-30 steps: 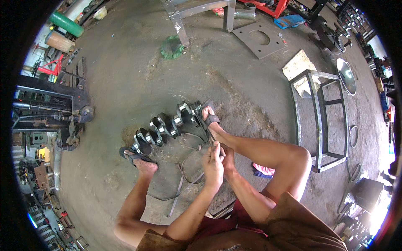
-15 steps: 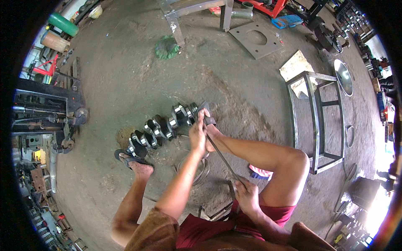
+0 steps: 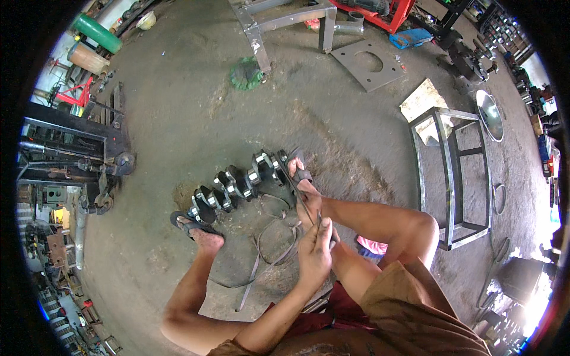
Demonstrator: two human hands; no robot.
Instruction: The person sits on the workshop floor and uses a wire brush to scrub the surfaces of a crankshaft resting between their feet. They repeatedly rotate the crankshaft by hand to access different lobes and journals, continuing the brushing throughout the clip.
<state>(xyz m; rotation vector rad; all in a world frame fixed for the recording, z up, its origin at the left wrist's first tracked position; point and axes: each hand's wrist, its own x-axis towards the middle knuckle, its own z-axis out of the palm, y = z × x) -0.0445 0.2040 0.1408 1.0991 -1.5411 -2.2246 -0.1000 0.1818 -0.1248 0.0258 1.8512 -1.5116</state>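
A shiny crankshaft (image 3: 237,181) lies on the floor between my two sandalled feet. A narrow dark strip (image 3: 306,204) runs from its far right end, beside my right foot, back toward my hands. My left hand (image 3: 314,252) is closed around the near part of this strip, thumb up. Right behind it sits my right hand (image 3: 339,249), its fingers mostly hidden by the left one. A loose grey strap (image 3: 259,252) lies in loops on the floor, left of my hands.
At the right stands a metal frame (image 3: 449,184). Ahead are a steel stand (image 3: 285,25) and a flat plate with a round hole (image 3: 383,74). Dark lifting machinery (image 3: 71,145) fills the left side. A pink and blue cloth (image 3: 372,245) lies by my right leg.
My left hand has come back from beside the right foot, along the strip, to my right hand. The crankshaft still lies between my feet.
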